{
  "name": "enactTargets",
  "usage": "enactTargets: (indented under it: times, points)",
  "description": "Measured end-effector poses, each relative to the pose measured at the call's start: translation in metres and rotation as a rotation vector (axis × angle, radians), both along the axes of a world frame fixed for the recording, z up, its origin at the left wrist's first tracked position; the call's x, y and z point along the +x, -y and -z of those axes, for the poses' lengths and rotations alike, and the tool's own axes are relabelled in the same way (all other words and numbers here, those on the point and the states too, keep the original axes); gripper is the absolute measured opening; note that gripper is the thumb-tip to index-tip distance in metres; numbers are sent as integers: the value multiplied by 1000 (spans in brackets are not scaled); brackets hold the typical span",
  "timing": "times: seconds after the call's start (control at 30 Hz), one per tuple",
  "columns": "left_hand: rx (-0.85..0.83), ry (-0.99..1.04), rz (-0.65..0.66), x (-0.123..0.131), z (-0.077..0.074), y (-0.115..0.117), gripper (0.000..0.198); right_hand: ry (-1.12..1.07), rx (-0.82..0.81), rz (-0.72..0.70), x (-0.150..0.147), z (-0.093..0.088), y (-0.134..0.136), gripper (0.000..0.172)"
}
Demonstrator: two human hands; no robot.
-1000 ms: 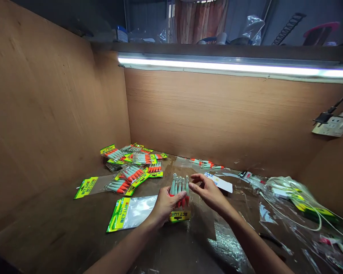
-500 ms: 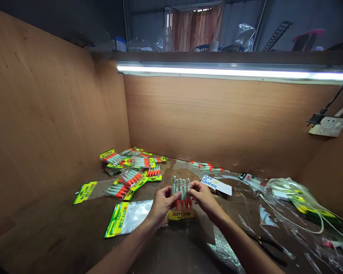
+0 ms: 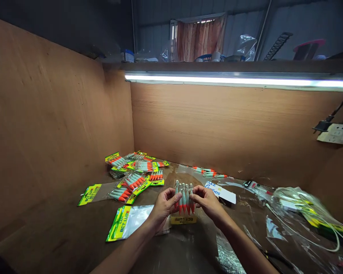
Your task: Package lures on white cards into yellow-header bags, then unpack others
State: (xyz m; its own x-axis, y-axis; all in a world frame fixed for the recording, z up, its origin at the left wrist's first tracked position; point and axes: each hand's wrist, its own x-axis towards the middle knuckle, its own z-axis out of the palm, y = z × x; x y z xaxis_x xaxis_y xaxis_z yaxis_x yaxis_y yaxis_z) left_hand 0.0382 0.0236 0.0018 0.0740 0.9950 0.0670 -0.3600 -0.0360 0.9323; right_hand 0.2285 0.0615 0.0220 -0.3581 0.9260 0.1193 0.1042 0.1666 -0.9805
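My left hand [image 3: 168, 203] pinches one side of a row of several squid jigs [image 3: 184, 199]. The opposite side of the row sits between the thumb and fingers of my right hand [image 3: 203, 199]. Each jig has a pale body, a red-orange nose pointing toward me and metal hooks at the far end. Just below the noses is an upside-down yellow BCT LURE header [image 3: 183, 219]; I cannot tell whether the jigs are inside its bag. Beside my left forearm lie flat clear bags [image 3: 135, 219] with yellow-green headers.
Packed jigs [image 3: 134, 180] are heaped at the back left. Loose jigs [image 3: 210, 172] lie along the back wall near a white card with blue writing [image 3: 224, 193]. On the right are tangled clear plastic [image 3: 294, 199], a white cable [image 3: 317, 245] and dark-handled pliers [image 3: 277, 258], partly hidden.
The camera view has tilted up and shifted slightly left, so the scene sits lower and further right. Both hands keep hold of the jigs, which appear slightly more tightly bunched.
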Motion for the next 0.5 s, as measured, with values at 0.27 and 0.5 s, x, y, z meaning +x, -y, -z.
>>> enactTargets:
  times: [0.27, 0.5]
  points:
    - [-19, -68, -48, -1, 6, -2, 39, 200, 494, 248, 15, -26, 9, 44]
    - [20, -180, 118, 4, 14, 3, 45, 317, 633, 224, 33, -53, 14, 40]
